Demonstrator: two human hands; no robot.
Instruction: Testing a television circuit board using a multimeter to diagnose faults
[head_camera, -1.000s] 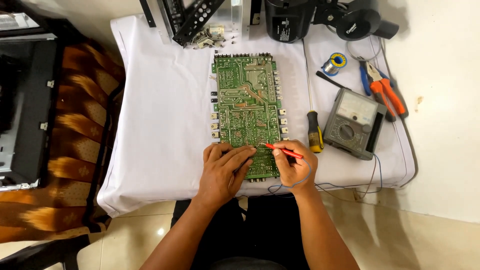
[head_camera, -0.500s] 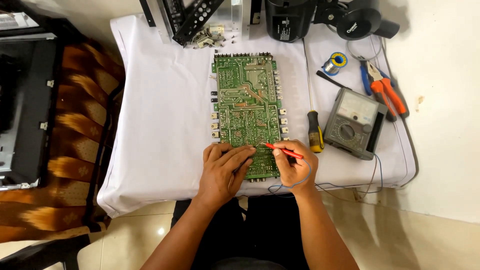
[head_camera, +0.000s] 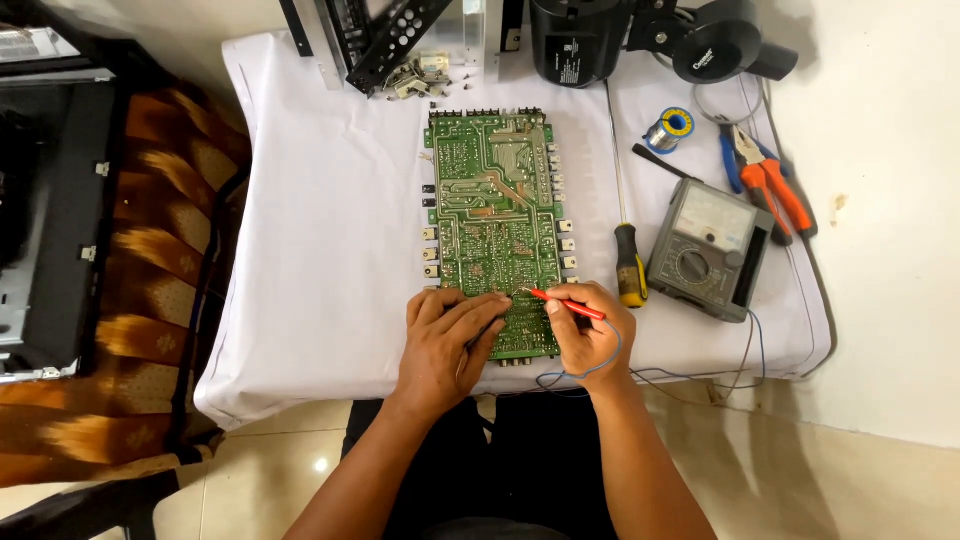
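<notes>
You sit at a small table covered with a white cloth (head_camera: 320, 250), and the floor under it is of pale glossy tiles (head_camera: 780, 470). A white wall (head_camera: 890, 200) is on your right side; on your left stands a chair with brown and orange patterned fabric (head_camera: 150, 270).

The green circuit board (head_camera: 495, 210) lies flat in the middle of the cloth, its long side pointing away from you. Your left hand (head_camera: 445, 340) rests on the near end of the board, the fingers pressed together and flat. Your right hand (head_camera: 592, 335) pinches a red test probe (head_camera: 562, 303), and its tip touches the board just beside your left fingertips.

To the right of the board lie a yellow-handled screwdriver (head_camera: 628, 262), a grey analog multimeter (head_camera: 708, 248), orange pliers (head_camera: 775, 185) and a solder spool (head_camera: 670, 128).
</notes>
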